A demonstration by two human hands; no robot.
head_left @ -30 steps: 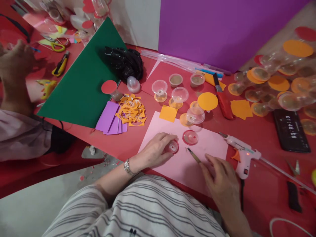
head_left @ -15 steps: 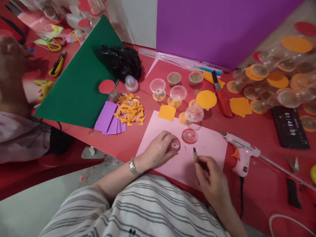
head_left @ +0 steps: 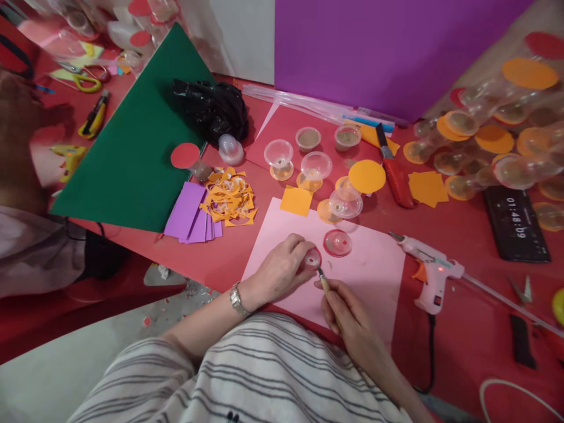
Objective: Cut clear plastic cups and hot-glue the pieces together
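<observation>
A red worktop (head_left: 471, 329) is overlaid along its near edge by a pink sheet (head_left: 372, 276), with a pale hot-glue gun (head_left: 434, 270) laid off its right edge. By the right hand (head_left: 352, 317) and left hand (head_left: 284, 267) respectively, a slim wooden-handled tool (head_left: 324, 283) and a red-rimmed plastic cup (head_left: 312, 258) are gripped, tip at rim, nearer the sheet's left edge.

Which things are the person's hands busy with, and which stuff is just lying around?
Busy with:
small red-rimmed clear plastic cup, held by the left hand
slim pale-handled tool, in the right hand
pink sheet, underneath

Just lying around, it seems:
black plastic bag
orange paper scraps
purple paper pieces
red-handled utility knife
</observation>
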